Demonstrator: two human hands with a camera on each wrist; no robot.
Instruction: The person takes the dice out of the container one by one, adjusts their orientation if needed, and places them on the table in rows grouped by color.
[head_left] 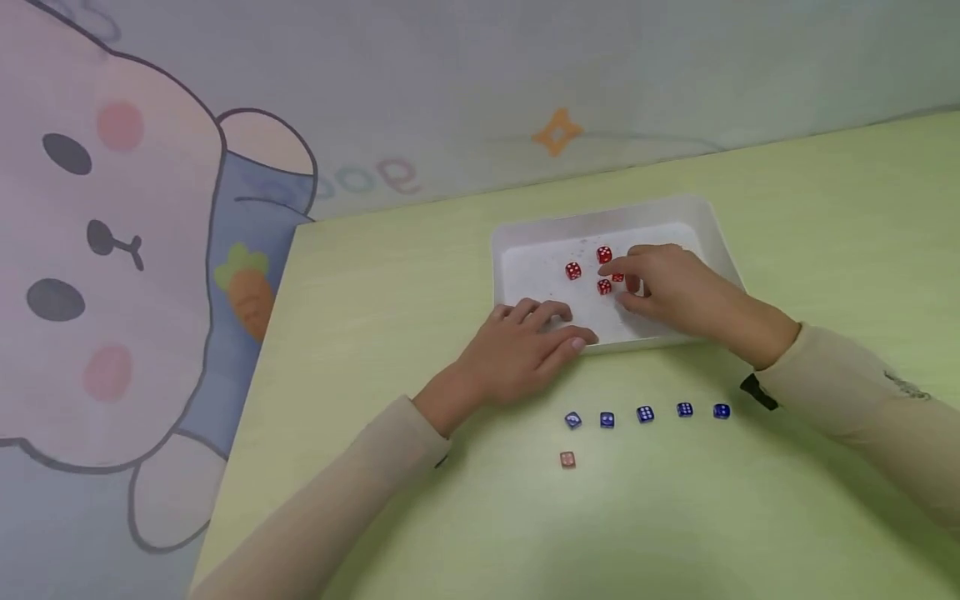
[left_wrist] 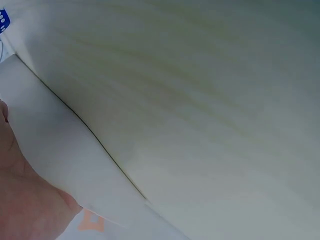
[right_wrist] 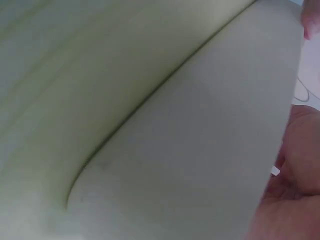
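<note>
Red dice sit under the right hand (head_left: 667, 287), whose thumb and forefinger are closing on one die (head_left: 617, 277) near the middle of the white tray (head_left: 525, 242); whether it is truly pinched I cannot tell. Three more red dice (head_left: 603, 255) lie just beside those fingertips, so a careless lift could knock them askew. The left hand (head_left: 525, 337) lies flat, fingers straight, over the tray's near-left rim; if it eases off, the light tray may slide. Nearer the table's front edge, a row of blue dice (head_left: 646, 413) and one pale red die (head_left: 567, 459) lie close under the right sleeve (head_left: 847, 383), which could sweep them.
</note>
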